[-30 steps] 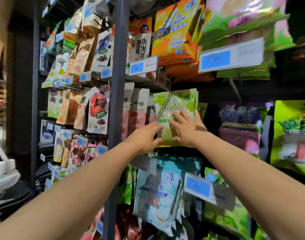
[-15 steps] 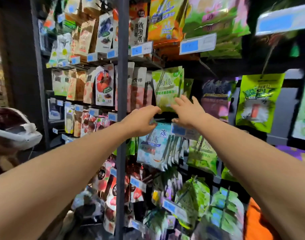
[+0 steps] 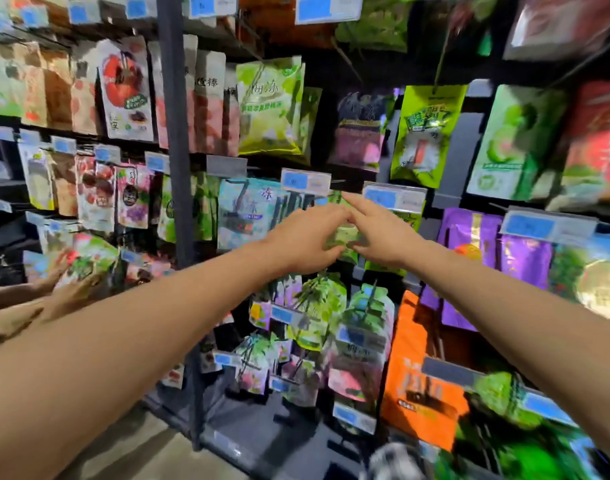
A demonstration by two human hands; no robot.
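Right of the rack post [image 3: 173, 133], a pouch [image 3: 345, 235] hangs between the left hand [image 3: 303, 244] and the right hand [image 3: 383, 237]. Left of it are another person's hands [image 3: 68, 282].

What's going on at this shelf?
A person reaches both hands into a dark metal shop rack of hanging snack bags. The left hand and right hand flank a small green plastic snack pouch hanging below a blue-and-white price tag. Blur hides whether either hand grips it.
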